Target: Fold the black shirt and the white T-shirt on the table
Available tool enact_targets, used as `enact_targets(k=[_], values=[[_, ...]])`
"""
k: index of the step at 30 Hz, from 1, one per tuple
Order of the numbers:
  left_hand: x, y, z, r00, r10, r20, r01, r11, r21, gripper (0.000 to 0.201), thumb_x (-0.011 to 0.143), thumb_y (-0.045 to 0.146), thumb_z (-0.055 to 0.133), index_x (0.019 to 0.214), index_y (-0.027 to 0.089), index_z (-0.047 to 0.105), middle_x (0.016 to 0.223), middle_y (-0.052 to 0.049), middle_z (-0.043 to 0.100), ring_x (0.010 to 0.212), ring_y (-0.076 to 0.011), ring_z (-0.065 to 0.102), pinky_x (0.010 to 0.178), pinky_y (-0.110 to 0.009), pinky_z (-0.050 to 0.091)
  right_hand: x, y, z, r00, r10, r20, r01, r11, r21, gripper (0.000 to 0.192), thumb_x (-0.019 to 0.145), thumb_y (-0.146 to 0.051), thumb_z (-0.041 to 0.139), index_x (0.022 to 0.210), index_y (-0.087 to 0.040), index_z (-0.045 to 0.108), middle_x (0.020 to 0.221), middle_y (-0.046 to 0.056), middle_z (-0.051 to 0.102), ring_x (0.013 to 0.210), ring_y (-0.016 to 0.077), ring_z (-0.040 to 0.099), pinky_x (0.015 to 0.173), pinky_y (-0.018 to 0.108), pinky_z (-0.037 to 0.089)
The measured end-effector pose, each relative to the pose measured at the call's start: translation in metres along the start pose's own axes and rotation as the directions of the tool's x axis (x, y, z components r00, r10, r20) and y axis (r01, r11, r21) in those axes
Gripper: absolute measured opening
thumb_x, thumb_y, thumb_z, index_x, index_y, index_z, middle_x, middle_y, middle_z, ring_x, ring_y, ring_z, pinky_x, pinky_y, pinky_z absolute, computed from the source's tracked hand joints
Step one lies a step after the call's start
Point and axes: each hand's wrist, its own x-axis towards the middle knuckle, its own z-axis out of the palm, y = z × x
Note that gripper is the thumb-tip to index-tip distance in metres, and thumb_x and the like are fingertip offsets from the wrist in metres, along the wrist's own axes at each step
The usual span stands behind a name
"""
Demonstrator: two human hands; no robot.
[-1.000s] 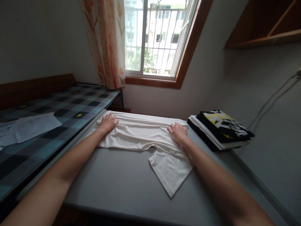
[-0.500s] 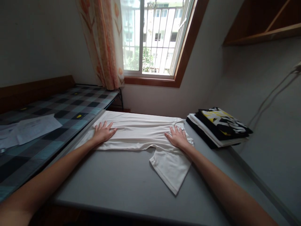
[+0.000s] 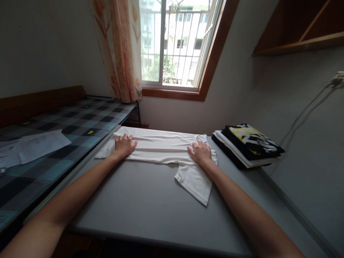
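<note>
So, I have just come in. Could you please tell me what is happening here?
A person's left hand and right hand are on a white shirt lying across a gray table. The right one is nearer the visible sleeve, which points toward the person. Creases run along the shirt. Whether either hand grips it is hard to tell. Folded clothes are stacked to the right.

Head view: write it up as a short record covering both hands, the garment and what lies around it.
Left hand: on the left part of the garment, fingers bent
Right hand: on the garment's right part
White garment: spread on the grey table, creased, one short sleeve pointing toward the person
Folded clothes: stacked right of the garment
Bed: at left, checked cover, papers on it
Window: beyond the table, barred
</note>
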Motion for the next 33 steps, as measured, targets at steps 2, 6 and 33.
enact_targets(k=[2,6,33], values=[[-0.014,-0.006,0.0,0.997,-0.019,0.073,0.021,0.999,-0.033,0.061,0.092,0.056,0.034,0.132,0.017,0.058,0.135,-0.02,0.056,0.12,-0.039,0.052,0.098,-0.055,0.04,-0.019,-0.004,-0.005,0.996,-0.003,0.089,0.0,1.0,0.029,0.07,0.096,-0.063,0.026,0.145,-0.018,0.048,0.156,0.016,0.034,0.144,0.032,0.028,0.115,0.048,0.021],[-0.029,-0.025,0.007,0.982,-0.086,0.167,0.098,0.993,-0.064,0.076,0.09,0.068,0.027,0.149,0.022,0.041,0.157,-0.018,0.033,0.141,-0.0458,0.028,0.107,-0.07,0.022,-0.049,-0.004,-0.007,0.958,-0.009,0.287,-0.008,0.998,0.06,0.081,0.092,-0.072,0.021,0.156,-0.022,0.026,0.163,0.014,0.018,0.15,0.0338,0.013,0.117,0.052,0.015],[-0.006,-0.033,0.014,0.973,-0.025,0.231,0.046,0.996,-0.083,0.077,0.088,0.07,0.03,0.153,0.03,0.033,0.162,-0.014,0.02,0.147,-0.0435,0.017,0.11,-0.07,0.013,-0.05,0.03,0.002,0.975,-0.058,0.214,0.053,0.998,0.033,0.073,0.096,-0.065,0.02,0.155,-0.024,0.031,0.163,0.012,0.02,0.15,0.031,0.015,0.119,0.05,0.013]])
